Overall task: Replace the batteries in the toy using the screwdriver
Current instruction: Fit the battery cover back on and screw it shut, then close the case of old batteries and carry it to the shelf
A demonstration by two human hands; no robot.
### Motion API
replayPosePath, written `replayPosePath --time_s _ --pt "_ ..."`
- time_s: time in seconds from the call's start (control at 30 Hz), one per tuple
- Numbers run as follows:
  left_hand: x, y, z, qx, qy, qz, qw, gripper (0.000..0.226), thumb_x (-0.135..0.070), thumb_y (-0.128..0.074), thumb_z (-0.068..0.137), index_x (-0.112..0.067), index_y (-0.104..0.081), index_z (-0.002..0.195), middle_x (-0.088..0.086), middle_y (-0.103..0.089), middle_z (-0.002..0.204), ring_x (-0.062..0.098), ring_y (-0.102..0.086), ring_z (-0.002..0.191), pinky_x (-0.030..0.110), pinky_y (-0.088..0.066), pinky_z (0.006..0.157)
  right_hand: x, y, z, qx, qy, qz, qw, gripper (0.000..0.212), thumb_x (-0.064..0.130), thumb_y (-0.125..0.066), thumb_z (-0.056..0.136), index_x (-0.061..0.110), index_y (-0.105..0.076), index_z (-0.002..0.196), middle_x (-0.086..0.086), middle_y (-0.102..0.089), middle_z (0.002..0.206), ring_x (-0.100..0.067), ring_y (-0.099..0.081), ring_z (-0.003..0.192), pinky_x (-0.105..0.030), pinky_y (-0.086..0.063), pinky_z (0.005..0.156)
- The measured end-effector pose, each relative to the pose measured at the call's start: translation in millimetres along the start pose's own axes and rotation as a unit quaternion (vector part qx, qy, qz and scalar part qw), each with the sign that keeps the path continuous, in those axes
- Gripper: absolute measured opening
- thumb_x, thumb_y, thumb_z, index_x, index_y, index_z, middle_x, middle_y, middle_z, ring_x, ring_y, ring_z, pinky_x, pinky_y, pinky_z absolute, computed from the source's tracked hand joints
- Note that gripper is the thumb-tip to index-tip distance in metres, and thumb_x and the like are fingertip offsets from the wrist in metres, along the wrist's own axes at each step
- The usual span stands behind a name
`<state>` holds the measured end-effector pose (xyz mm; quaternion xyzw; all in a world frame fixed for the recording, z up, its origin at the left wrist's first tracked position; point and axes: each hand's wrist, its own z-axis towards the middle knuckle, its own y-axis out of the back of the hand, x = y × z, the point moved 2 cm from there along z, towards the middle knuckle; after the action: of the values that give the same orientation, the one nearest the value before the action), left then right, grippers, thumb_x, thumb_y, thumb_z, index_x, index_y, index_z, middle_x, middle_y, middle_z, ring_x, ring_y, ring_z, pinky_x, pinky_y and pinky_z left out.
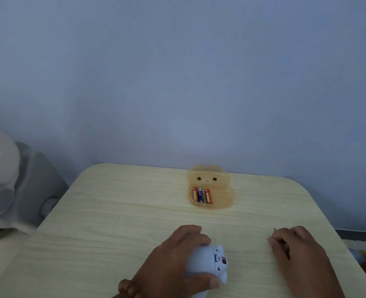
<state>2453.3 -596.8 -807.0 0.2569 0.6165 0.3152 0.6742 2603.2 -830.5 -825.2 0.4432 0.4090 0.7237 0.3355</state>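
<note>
Head view: the blue toy (207, 262) is gripped at the near edge of the table (113, 211) by the curled left hand (175, 259). The screwdriver (285, 247) is pinched by the right hand (295, 252), well apart. 3 batteries (201, 195) are laid in the orange case (221, 198) behind.

The right hand (297, 249) hides most of the screwdriver (285, 246). At 6 o'clock the picture's edge cuts off the toy's (207, 262) bottom.

Before you was a pale wood-grain surface (113, 211). Near its far edge lay an open orange bear-shaped case (226, 198). Nearer you, your left hand (177, 254) gripped a blue toy (205, 263) lying on it, and your right hand (295, 250) held a screwdriver (285, 246) against it.
</note>
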Motion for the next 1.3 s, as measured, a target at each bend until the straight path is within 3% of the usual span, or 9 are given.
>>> replayPosePath --time_s 0.33,0.4,0.47,0.57,0.77,0.9,1.03,1.17,1.3 --pt "61 111 42 -0.131 -0.005 0.024 0.991 0.049 -0.063 -0.068 0.067 -0.044 -0.056 0.110 -0.022 -0.055 0.124 -0.009 -0.048 0.118 0.007 -0.035 0.096 1 0 9 0.013 -0.020 -0.006 1.000 0.025 0.013 -0.088 0.066 0.027 -0.067 0.062 -0.004 -0.056 0.075 -0.025 -0.059 0.055 -0.030 -0.043 0.059" --pt "74 120 61 -0.124 0.000 0.031 0.992 0.054 -0.063 -0.067 0.066 -0.038 -0.059 0.113 -0.018 -0.056 0.124 -0.008 -0.049 0.116 0.004 -0.034 0.094 13 5 13 -0.019 0.017 -0.029 0.999 0.015 0.018 -0.086 0.066 0.024 -0.072 0.068 -0.008 -0.059 0.080 -0.031 -0.060 0.060 -0.035 -0.049 0.061" --pt "83 121 82 -0.110 0.004 0.040 0.993 0.058 -0.063 -0.067 0.065 -0.034 -0.059 0.114 -0.015 -0.056 0.123 -0.005 -0.051 0.114 0.009 -0.036 0.095 26 10 21 -0.040 0.063 -0.037 0.997 0.025 0.019 -0.092 0.060 0.020 -0.076 0.079 -0.009 -0.062 0.089 -0.034 -0.062 0.068 -0.040 -0.056 0.063" --pt "96 115 107 -0.078 0.026 0.051 0.995 0.066 -0.063 -0.070 0.061 -0.034 -0.056 0.119 -0.013 -0.053 0.122 0.001 -0.052 0.110 0.023 -0.043 0.092 44 16 34 -0.004 0.091 0.017 0.996 0.037 0.032 -0.087 0.069 0.029 -0.071 0.102 0.005 -0.057 0.110 -0.022 -0.063 0.087 -0.038 -0.057 0.072" --pt "113 107 124 -0.064 0.053 0.054 0.995 0.085 -0.072 -0.060 0.053 -0.024 -0.054 0.123 -0.010 -0.045 0.114 0.008 -0.045 0.108 0.018 -0.036 0.085 58 -3 52 0.092 0.094 0.178 0.975 0.051 0.039 -0.084 0.072 0.039 -0.061 0.118 0.019 -0.050 0.125 -0.001 -0.057 0.110 -0.029 -0.053 0.095" --pt "111 110 128 -0.050 0.032 0.070 0.996 0.089 -0.071 -0.053 0.054 -0.016 -0.055 0.124 -0.025 -0.040 0.105 0.011 -0.041 0.112 0.024 -0.034 0.089 60 -17 68 0.133 0.040 0.231 0.963 0.071 0.036 -0.089 0.066 0.038 -0.056 0.129 0.017 -0.052 0.129 -0.005 -0.057 0.113 -0.030 -0.052 0.097" --pt "116 108 126 -0.054 0.033 0.059 0.996 0.087 -0.071 -0.054 0.057 -0.019 -0.054 0.126 -0.012 -0.048 0.115 0.009 -0.043 0.114 0.026 -0.038 0.094 66 -25 82 0.186 0.036 0.210 0.959 0.082 0.035 -0.090 0.065 0.043 -0.049 0.135 0.017 -0.049 0.123 -0.009 -0.051 0.117 -0.031 -0.046 0.100" --pt "114 111 122 -0.054 0.040 0.062 0.996 0.092 -0.078 -0.057 0.056 -0.017 -0.055 0.126 -0.005 -0.055 0.122 0.012 -0.051 0.111 0.031 -0.044 0.095 66 -37 90 0.181 0.087 0.145 0.969 0.060 0.039 -0.087 0.067 0.042 -0.062 0.123 0.021 -0.054 0.124 -0.008 -0.048 0.122 -0.027 -0.041 0.100" --pt "108 124 107 -0.099 0.034 0.100 0.989 0.108 -0.095 -0.041 0.057 -0.025 -0.043 0.139 -0.015 -0.041 0.134 -0.001 -0.039 0.120 0.020 -0.032 0.099 68 -36 83 0.165 0.081 0.151 0.971 0.014 0.036 -0.085 0.070 0.036 -0.073 0.077 0.017 -0.056 0.124 -0.004 -0.046 0.116 -0.025 -0.035 0.093"
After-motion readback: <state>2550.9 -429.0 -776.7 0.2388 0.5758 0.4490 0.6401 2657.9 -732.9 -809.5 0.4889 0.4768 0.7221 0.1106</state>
